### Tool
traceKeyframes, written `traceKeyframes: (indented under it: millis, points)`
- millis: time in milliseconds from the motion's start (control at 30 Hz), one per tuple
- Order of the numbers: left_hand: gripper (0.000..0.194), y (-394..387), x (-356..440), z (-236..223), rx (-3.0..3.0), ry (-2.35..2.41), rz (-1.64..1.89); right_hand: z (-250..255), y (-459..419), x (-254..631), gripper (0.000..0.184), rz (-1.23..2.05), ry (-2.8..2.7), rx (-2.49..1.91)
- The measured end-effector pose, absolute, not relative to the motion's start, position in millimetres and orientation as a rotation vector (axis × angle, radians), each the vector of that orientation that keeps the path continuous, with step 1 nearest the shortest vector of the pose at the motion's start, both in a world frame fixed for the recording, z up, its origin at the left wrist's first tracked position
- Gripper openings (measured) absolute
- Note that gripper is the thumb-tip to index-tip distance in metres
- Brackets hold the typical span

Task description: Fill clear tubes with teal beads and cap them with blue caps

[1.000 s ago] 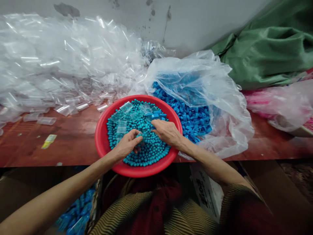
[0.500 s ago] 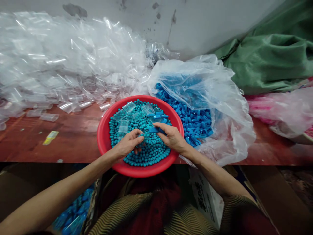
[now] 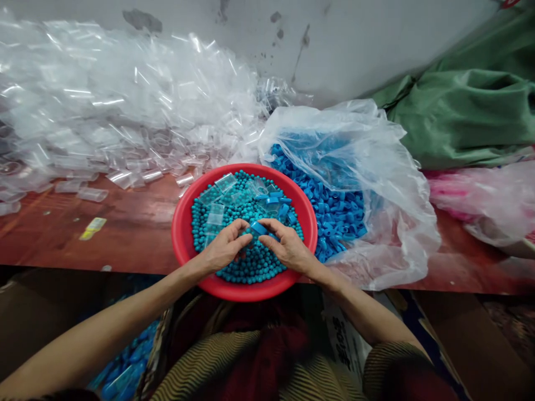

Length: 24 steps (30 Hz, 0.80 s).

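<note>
At the bowl (image 3: 181, 236)'s three o'clock, our right hand (image 3: 289, 246) pinches a blue piece (image 3: 259, 228); our left hand (image 3: 225, 245), nearly closed, contents unclear, should hold steady.

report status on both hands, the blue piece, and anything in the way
Right hand holding blue piece over red basin. Left hand close beside it, hold unclear. Clear tubes on teal beads, no obstruction visible.

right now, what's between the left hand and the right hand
In the head view, a blue piece, held by the right hand, lies between it and the left hand, with turquoise beads beneath.
</note>
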<state>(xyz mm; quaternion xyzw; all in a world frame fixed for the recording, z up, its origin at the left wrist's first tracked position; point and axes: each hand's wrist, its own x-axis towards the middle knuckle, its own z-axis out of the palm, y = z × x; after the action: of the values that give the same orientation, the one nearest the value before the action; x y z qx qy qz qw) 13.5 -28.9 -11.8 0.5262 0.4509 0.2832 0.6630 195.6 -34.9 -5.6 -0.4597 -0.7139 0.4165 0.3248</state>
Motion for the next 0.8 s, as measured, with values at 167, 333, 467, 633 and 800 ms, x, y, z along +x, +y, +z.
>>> traceKeyframes:
  millis: [167, 333, 467, 633, 800]
  points:
    - [0.031, -32, 14, -13, 1.238, 1.019, 0.666, -10, -34, 194, 0.035, 1.266, -1.658, -1.225]
    - [0.029, -35, 15, -14, 1.253, 1.004, 0.744, -7, -38, 192, 0.032, 1.151, -1.660, -1.253]
    - [0.042, -38, 15, -9, 1.258, 0.990, 0.760, -7, -39, 191, 0.023, 1.289, -1.569, -1.235]
    - [0.052, -40, 17, 0, 1.245, 0.983, 0.806, -9, -36, 191, 0.014, 1.282, -1.557, -1.205]
    - [0.038, -41, 17, -5, 1.260, 0.994, 0.794, -6, -35, 194, 0.015, 1.194, -1.825, -1.177]
